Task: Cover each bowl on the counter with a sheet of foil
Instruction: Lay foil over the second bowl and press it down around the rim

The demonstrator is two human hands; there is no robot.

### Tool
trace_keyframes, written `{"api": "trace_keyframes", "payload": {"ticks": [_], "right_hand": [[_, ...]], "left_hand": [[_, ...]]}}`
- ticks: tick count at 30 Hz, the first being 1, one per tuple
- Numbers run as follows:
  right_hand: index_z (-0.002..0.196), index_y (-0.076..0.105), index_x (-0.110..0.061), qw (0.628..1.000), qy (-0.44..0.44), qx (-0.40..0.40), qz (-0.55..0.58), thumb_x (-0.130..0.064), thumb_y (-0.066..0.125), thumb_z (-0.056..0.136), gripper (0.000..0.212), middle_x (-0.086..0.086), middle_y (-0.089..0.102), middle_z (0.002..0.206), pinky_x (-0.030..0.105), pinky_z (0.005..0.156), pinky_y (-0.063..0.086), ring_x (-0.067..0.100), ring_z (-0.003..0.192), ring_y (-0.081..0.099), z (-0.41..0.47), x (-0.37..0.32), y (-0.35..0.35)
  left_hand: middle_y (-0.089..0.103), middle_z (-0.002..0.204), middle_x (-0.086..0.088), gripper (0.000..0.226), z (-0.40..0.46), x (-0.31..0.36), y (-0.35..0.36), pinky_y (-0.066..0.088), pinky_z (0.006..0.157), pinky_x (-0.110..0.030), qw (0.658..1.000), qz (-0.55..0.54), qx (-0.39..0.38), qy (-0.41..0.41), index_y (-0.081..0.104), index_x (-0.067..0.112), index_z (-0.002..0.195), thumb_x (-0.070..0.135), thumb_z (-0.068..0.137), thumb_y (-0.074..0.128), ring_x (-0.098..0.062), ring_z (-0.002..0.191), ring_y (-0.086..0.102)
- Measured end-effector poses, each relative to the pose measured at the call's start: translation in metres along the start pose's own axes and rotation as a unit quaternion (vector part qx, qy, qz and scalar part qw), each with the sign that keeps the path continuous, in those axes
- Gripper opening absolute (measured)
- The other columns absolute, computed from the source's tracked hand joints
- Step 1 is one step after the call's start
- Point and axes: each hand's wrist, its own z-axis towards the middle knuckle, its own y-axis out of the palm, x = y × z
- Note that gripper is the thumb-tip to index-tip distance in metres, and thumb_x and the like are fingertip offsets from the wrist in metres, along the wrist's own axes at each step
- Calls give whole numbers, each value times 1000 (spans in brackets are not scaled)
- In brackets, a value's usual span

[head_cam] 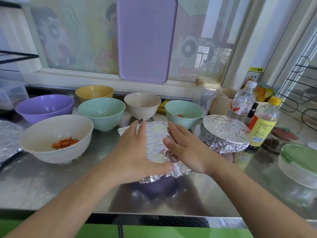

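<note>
A purple bowl (155, 185) stands at the counter's front middle under a crinkled foil sheet (157, 138). My left hand (135, 152) lies flat on the foil's left side, thumb at the crumpled front edge. My right hand (185, 150) presses the foil's right side, fingers spread. To the right sits a bowl fully wrapped in foil (224, 133). Uncovered bowls stand behind and left: a cream bowl with orange cubes (56, 138), a purple one (44, 107), a yellow one (94, 92), two green ones (102, 113) (184, 114), and a beige one (142, 104).
More foil (8, 136) lies at the far left edge. Bottles (243, 102) (264, 121), a cup and jars crowd the back right. A green-lidded container (300, 162) sits at the right. A purple cutting board (145, 38) leans on the window. The steel counter (51, 189) ends just below my forearms.
</note>
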Motion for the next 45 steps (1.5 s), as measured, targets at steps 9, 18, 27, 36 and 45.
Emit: {"api": "trace_keyframes", "payload": {"ticks": [9, 18, 27, 36, 45], "right_hand": [[169, 7, -31, 999, -31, 0, -26, -76, 40, 97, 91, -18, 4, 174, 23, 122, 18, 0, 156, 13, -8, -9, -11], [163, 16, -7, 997, -13, -68, 26, -58, 49, 104, 85, -4, 13, 172, 2, 110, 13, -3, 150, 15, -4, -1, -1], [162, 16, -22, 996, -37, -74, 26, -60, 76, 87, 104, -30, 22, 148, 23, 121, 30, 2, 148, 29, -12, 5, -1], [167, -11, -18, 998, -57, -18, 1, -50, 88, 80, 135, -27, -2, 164, 16, 124, 12, -3, 154, 3, -9, 6, 16], [167, -12, -34, 997, -48, -45, 49, -81, 73, 73, 135, -34, -18, 167, 26, 130, 14, -17, 152, -4, -5, 10, 7]], "left_hand": [[-35, 165, 24, 161, 1, -21, -25, 1, 129, -28, 991, -44, -127, 9, -27, 34, 162, 85, 46, 72, 7, 151, -25], [7, 172, 0, 158, -6, -7, -3, 24, 127, -48, 1000, 7, 3, -28, -6, 29, 164, 108, 41, 56, -24, 159, 7], [16, 134, 23, 138, -8, -17, 2, 29, 102, -20, 995, -79, 57, 28, 5, 34, 157, 76, 56, 88, 7, 130, 21], [8, 165, 17, 167, -11, -28, 11, 29, 120, -30, 992, -93, 84, 22, -12, 30, 165, 88, 42, 84, -4, 154, 17], [9, 168, 23, 165, -3, -37, -2, 26, 119, -24, 993, -109, 33, 33, -11, 41, 164, 70, 43, 98, 5, 147, 22]]}}
